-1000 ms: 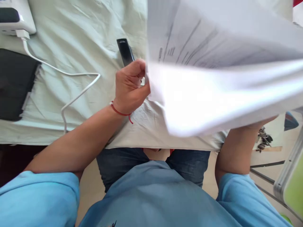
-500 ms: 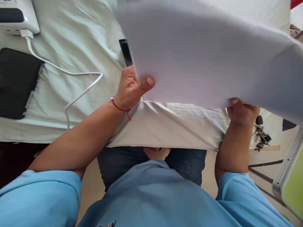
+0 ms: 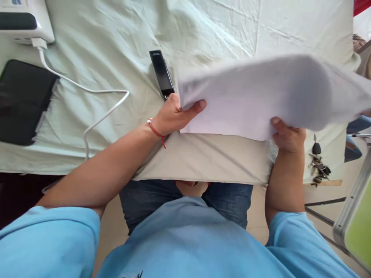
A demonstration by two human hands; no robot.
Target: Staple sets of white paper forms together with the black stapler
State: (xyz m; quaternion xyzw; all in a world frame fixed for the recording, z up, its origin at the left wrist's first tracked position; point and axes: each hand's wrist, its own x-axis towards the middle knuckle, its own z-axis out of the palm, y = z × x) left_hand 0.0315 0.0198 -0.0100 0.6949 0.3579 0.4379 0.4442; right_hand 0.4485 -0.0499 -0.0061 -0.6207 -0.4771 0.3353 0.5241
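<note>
A large white sheet of paper (image 3: 237, 104) is held up over the near edge of the table, its far edge bent and smeared by motion. My left hand (image 3: 176, 114), with a red string at the wrist, is closed on its left side, thumb on top and the other fingers hidden underneath. My right hand (image 3: 288, 135) pinches the near edge farther right, thumb above the paper. Just beyond my left hand a slim black mobile phone (image 3: 161, 73) lies on the cloth, its lower end partly covered by the hand.
A pale green cloth (image 3: 116, 46) covers the table. At left are a white device (image 3: 43, 23) with a plugged-in white cable (image 3: 87, 90) and a black flat case (image 3: 23, 102). A bunch of keys (image 3: 319, 166) lies at right, near a green-topped board (image 3: 359, 224). Blue denim (image 3: 358, 125) shows at the right edge.
The paper has come down and towards me, its far edge curling, so more cloth and most of the phone now show. My left hand has shifted right, my right hand slightly left.
</note>
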